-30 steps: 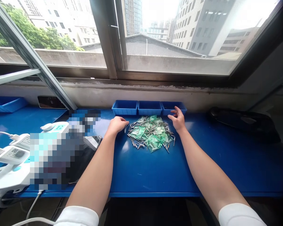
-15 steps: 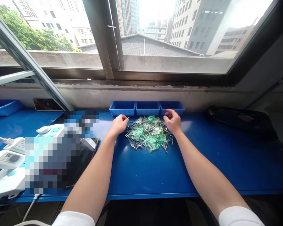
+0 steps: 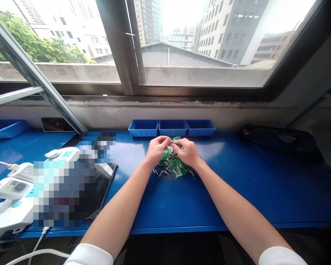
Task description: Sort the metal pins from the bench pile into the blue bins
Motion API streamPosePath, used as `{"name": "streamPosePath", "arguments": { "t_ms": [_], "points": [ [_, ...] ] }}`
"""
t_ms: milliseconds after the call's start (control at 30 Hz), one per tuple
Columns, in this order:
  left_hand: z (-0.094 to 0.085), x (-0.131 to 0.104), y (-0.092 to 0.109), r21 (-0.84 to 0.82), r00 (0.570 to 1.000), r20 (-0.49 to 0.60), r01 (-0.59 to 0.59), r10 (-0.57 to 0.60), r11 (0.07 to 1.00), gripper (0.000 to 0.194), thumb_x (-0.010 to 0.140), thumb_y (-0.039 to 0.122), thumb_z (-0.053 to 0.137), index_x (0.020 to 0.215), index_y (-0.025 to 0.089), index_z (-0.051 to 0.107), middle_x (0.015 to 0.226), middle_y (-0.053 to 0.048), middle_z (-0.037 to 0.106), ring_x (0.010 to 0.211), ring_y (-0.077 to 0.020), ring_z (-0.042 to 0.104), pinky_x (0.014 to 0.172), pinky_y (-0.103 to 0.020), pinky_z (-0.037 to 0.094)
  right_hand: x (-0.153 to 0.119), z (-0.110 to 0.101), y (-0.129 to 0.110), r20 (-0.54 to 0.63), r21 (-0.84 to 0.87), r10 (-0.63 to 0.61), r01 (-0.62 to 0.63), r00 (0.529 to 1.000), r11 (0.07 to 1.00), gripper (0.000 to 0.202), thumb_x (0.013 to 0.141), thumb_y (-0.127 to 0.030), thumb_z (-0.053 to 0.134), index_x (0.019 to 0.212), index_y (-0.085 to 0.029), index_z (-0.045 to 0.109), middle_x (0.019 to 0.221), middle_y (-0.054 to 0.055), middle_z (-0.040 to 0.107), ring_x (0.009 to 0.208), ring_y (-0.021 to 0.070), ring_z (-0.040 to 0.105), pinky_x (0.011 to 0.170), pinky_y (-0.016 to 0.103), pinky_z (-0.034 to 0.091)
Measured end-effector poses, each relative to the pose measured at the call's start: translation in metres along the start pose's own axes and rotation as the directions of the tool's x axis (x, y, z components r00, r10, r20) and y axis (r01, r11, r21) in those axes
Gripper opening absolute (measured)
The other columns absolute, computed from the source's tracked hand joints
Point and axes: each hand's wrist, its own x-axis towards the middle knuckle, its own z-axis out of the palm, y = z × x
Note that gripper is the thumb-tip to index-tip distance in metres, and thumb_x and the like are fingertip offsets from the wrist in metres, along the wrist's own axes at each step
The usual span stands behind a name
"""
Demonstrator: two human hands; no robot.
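Fingertip to fingertip, my left hand (image 3: 156, 151) and my right hand (image 3: 188, 152) meet above a heap of small parts. Both are closed in a pinch; a thin, small thing seems to lie between the fingertips, too small to name. Beneath them, the heap mixes thin metal rods (image 3: 161, 170) with small clear-green plastic bags (image 3: 178, 170). My hands and wrists hide the heap's upper left and right sides.
Behind the heap, three blue bins (image 3: 172, 127) stand side by side against the wall. On the left of the blue table (image 3: 165, 209) are a white power strip (image 3: 15, 217) with plugs, a black tablet-like device (image 3: 99, 191) and a phone (image 3: 57, 124). A dark bag (image 3: 281, 141) lies at right.
My left hand has moved right and my right hand has moved left and slightly down, so their fingertips now meet over the heap. The right fingers have closed from an open curl.
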Motion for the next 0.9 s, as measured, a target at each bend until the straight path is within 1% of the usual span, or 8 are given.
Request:
{"name": "streamPosePath", "arguments": {
  "t_ms": [100, 200, 400, 467, 533, 633, 767, 900],
  "points": [
    [-0.003, 0.0, 0.0, 0.079, 0.999, -0.041, 0.002, 0.001, 0.997, 0.04, 0.064, 0.049, 0.076, 0.077, 0.013, 0.066, 0.069, -0.003, 0.066, 0.063, -0.0109, 0.054, 0.059, -0.023, 0.039, -0.001, -0.002, 0.0, 0.022, 0.212, 0.09, -0.092, 0.996, 0.973, 0.021, 0.079, -0.034, 0.061, 0.094, -0.02, 0.066, 0.078, 0.003, 0.069, 0.068, 0.0157, 0.058, 0.061, 0.029, 0.044],
    [-0.001, -0.001, 0.001, 0.14, 0.998, -0.056, -0.015, 0.024, 0.99, 0.041, 0.065, 0.052, 0.073, 0.073, 0.013, 0.066, 0.064, -0.002, 0.064, 0.057, -0.0098, 0.051, 0.057, -0.023, 0.039, -0.002, -0.004, -0.001, 0.12, 0.391, 0.096, -0.136, 0.988, 0.911, 0.019, 0.076, -0.034, 0.064, 0.088, -0.02, 0.068, 0.075, 0.002, 0.067, 0.063, 0.0134, 0.055, 0.056, 0.027, 0.041],
    [-0.006, 0.001, 0.01, 0.362, 0.991, -0.035, -0.11, 0.131, 0.926, 0.044, 0.073, 0.057, 0.063, 0.08, 0.013, 0.069, 0.076, -0.006, 0.07, 0.067, -0.015, 0.059, 0.063, -0.026, 0.045, 0.002, -0.012, 0.002, 0.072, 0.496, 0.206, -0.214, 0.976, 0.841, 0.02, 0.075, -0.037, 0.064, 0.078, -0.019, 0.07, 0.072, 0.002, 0.065, 0.061, 0.0135, 0.053, 0.055, 0.028, 0.041],
    [-0.018, 0.005, 0.014, 0.503, 0.966, -0.105, -0.152, 0.235, 0.851, 0.038, 0.077, 0.05, 0.061, 0.088, 0.015, 0.069, 0.081, -0.006, 0.07, 0.074, -0.0171, 0.062, 0.068, -0.027, 0.047, 0.005, -0.017, 0.013, -0.004, 0.471, 0.255, -0.223, 0.967, 0.853, 0.021, 0.075, -0.037, 0.063, 0.085, -0.02, 0.07, 0.082, 0.004, 0.068, 0.071, 0.0162, 0.057, 0.061, 0.029, 0.044],
    [-0.037, 0.01, 0.015, 0.655, 0.945, -0.161, -0.113, 0.285, 0.747, 0.026, 0.079, 0.037, 0.06, 0.09, 0.015, 0.07, 0.084, -0.006, 0.071, 0.077, -0.0182, 0.063, 0.073, -0.028, 0.048, 0.008, -0.023, 0.029, -0.131, 0.417, 0.297, -0.219, 0.946, 0.882, 0.024, 0.072, -0.035, 0.064, 0.091, -0.02, 0.07, 0.09, 0.005, 0.068, 0.078, 0.018, 0.057, 0.066, 0.031, 0.046],
    [-0.066, 0.017, 0.01, 0.814, 0.943, -0.137, -0.067, 0.302, 0.577, 0.022, 0.08, 0.023, 0.053, 0.091, 0.017, 0.071, 0.092, -0.006, 0.07, 0.086, -0.0198, 0.063, 0.086, -0.032, 0.048, 0.01, -0.031, 0.058, -0.239, 0.37, 0.363, -0.261, 0.901, 0.892, 0.032, 0.067, -0.032, 0.066, 0.097, -0.02, 0.068, 0.098, 0.006, 0.068, 0.083, 0.0191, 0.055, 0.073, 0.033, 0.046],
    [-0.087, 0.024, -0.002, 0.902, 0.965, -0.082, -0.034, 0.249, 0.431, 0.031, 0.08, 0.018, 0.046, 0.098, 0.018, 0.071, 0.105, -0.008, 0.065, 0.096, -0.0214, 0.061, 0.093, -0.034, 0.047, 0.013, -0.037, 0.084, -0.269, 0.452, 0.453, -0.304, 0.85, 0.839, 0.041, 0.065, -0.031, 0.064, 0.104, -0.019, 0.064, 0.105, 0.007, 0.065, 0.081, 0.0182, 0.055, 0.071, 0.034, 0.046],
    [-0.084, 0.026, -0.01, 0.954, 0.984, -0.03, -0.024, 0.175, 0.3, 0.035, 0.085, 0.023, 0.043, 0.107, 0.022, 0.069, 0.113, -0.008, 0.062, 0.107, -0.0259, 0.056, 0.097, -0.04, 0.044, 0.016, -0.04, 0.094, -0.21, 0.553, 0.523, -0.341, 0.826, 0.76, 0.048, 0.063, -0.03, 0.062, 0.11, -0.02, 0.062, 0.113, 0.007, 0.063, 0.084, 0.0187, 0.057, 0.056, 0.027, 0.041]
  ]
}}
